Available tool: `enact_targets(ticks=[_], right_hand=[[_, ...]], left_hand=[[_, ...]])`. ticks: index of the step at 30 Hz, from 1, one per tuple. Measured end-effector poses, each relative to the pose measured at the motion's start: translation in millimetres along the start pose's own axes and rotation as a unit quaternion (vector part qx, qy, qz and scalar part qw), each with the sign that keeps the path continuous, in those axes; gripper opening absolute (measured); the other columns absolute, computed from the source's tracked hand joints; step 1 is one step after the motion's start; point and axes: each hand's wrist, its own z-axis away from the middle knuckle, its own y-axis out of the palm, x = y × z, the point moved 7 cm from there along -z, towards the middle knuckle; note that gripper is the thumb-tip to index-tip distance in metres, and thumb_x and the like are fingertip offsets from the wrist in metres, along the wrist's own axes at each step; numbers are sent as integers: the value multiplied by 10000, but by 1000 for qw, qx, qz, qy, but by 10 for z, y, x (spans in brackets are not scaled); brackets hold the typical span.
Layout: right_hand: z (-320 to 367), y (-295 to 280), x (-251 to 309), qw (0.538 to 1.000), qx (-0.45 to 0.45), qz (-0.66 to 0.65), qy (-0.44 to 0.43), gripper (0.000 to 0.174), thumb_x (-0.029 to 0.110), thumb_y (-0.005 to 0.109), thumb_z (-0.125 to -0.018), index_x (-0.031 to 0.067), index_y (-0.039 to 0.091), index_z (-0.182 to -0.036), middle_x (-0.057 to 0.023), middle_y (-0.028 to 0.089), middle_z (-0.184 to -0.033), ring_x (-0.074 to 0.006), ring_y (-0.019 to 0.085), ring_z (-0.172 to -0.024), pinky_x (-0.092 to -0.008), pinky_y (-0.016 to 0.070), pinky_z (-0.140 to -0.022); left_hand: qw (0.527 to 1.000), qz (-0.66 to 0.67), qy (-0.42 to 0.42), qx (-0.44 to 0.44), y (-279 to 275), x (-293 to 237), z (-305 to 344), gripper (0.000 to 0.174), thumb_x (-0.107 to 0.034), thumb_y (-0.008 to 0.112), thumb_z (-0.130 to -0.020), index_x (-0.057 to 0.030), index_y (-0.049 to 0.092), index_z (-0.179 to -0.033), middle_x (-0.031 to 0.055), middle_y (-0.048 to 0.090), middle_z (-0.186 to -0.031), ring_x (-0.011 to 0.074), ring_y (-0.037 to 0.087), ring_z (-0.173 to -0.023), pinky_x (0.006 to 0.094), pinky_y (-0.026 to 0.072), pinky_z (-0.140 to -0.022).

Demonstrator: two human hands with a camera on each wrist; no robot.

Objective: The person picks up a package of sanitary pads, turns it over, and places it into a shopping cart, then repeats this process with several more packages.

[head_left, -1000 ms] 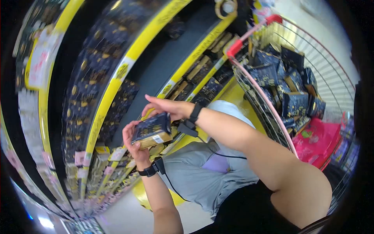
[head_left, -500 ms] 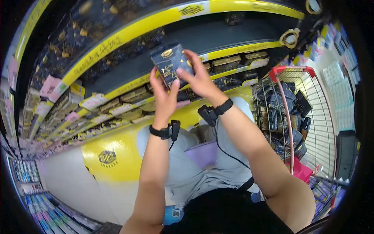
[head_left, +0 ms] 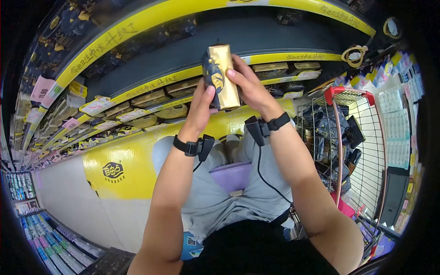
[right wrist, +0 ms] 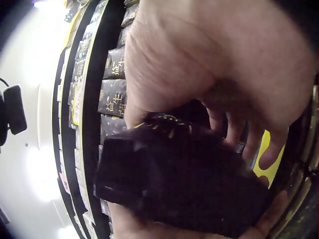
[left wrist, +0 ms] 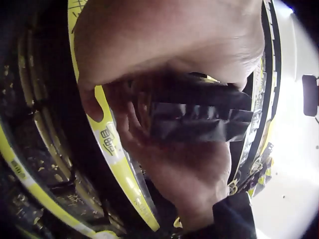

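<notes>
1. Right now, a dark package (head_left: 221,82) with a gold side is held up in front of the shelves (head_left: 256,36), above the person's knees, its gold side facing the head camera.
2. Left hand (head_left: 198,109): partly curled, gripping the package's dark side, thumb near its lower part.
3. Right hand (head_left: 253,89): also partly curled, holding the opposite side, thumb pressed on the gold.
4. Beside the person's right arm stands a wire cart (head_left: 339,151) with dark packages (head_left: 327,121) inside.
</notes>
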Motion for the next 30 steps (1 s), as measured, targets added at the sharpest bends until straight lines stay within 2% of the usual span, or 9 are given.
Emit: enact_targets(ticks=[6,9,14,16,20,21,24,25,30], right_hand=[[17,-54,29,995,-33,90,-17,753,270,811,-844,0,400,-1414,-176,542,-1312,-210,568,-1100,-340,475,-958],[30,-47,130,993,-69,84,-54,733,261,804,-848,0,408,-1407,-172,535,-1321,-195,567,-1086,-319,471,-959],[45,-221,103,989,-79,-128,-13,479,251,581,-1011,24,439,-1409,-69,622,-1234,-124,590,-1085,-275,471,-852],[33,-180,107,999,-29,-9,-15,478,277,570,-1023,33,449,-1416,-62,617,-1258,-121,590,-1093,-283,471,-875],[88,32,-115,993,64,-69,67,516,365,541,-1040,43,454,-1434,-55,604,-1306,-130,585,-1133,-304,468,-946],[137,128,-39,992,78,-83,59,573,434,528,-1033,40,443,-1441,-72,596,-1320,-148,571,-1183,-328,459,-1008],[188,190,-34,964,145,-204,89,606,444,557,-1016,25,437,-1437,-88,588,-1334,-167,564,-1209,-356,459,-1033],[174,158,-52,979,120,-142,86,608,440,568,-1012,17,438,-1428,-92,590,-1318,-165,565,-1194,-348,464,-1019],[88,126,-134,997,4,66,47,619,462,572,-1007,-8,443,-1388,-107,593,-1245,-142,570,-1116,-306,483,-954]], left_hand=[[990,-105,75,-50,71,-162,-38,923,-496,684,-870,45,249,-1478,174,425,-1354,272,475,-1266,387,432,-1050],[982,-136,92,-90,151,-368,0,805,-350,692,-885,37,277,-1456,160,474,-1332,242,513,-1227,383,438,-1038],[990,131,23,-55,-78,-284,60,595,-360,535,-931,-58,370,-1416,113,599,-1208,187,639,-1033,359,558,-779],[967,254,-13,-17,-93,-254,111,518,-401,455,-945,-102,451,-1368,86,664,-1134,177,694,-916,353,599,-622],[955,296,-14,-33,-177,-232,166,485,-411,426,-958,-76,534,-1292,89,683,-1134,184,665,-1024,355,554,-842],[959,283,7,0,-158,-313,176,412,-316,442,-981,-45,553,-1269,79,666,-1094,179,641,-998,335,494,-938],[981,12,110,-159,-203,-509,92,298,-173,506,-987,-18,576,-1232,61,632,-1050,148,611,-920,306,489,-907],[983,-18,101,-154,-225,-529,90,231,-51,578,-962,2,597,-1186,50,599,-1020,121,579,-880,268,492,-850],[973,-140,121,-140,-261,-506,98,366,-101,725,-890,-5,600,-1221,90,622,-1082,121,595,-914,247,517,-788]])
